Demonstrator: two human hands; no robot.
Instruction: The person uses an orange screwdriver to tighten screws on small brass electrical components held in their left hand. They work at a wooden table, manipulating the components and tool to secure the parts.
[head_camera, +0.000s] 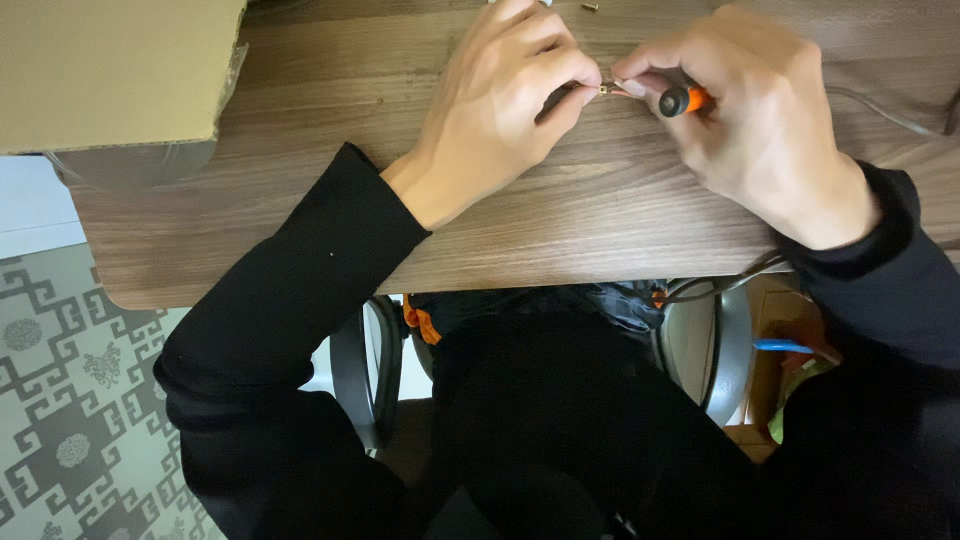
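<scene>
Wooden desk (560, 215); hands pinch: left hand (505, 95) a small part, right hand (755, 110) a leftward-pointing screwdriver (680, 99).

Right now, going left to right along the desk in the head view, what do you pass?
Cardboard box → left hand → orange-and-black tool handle in the right hand → grey cable, all on the wooden desk.

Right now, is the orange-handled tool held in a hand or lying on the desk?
Held. The right hand is closed around the orange-handled tool, its black-and-orange end poking out between the fingers, above the wooden desk.
</scene>
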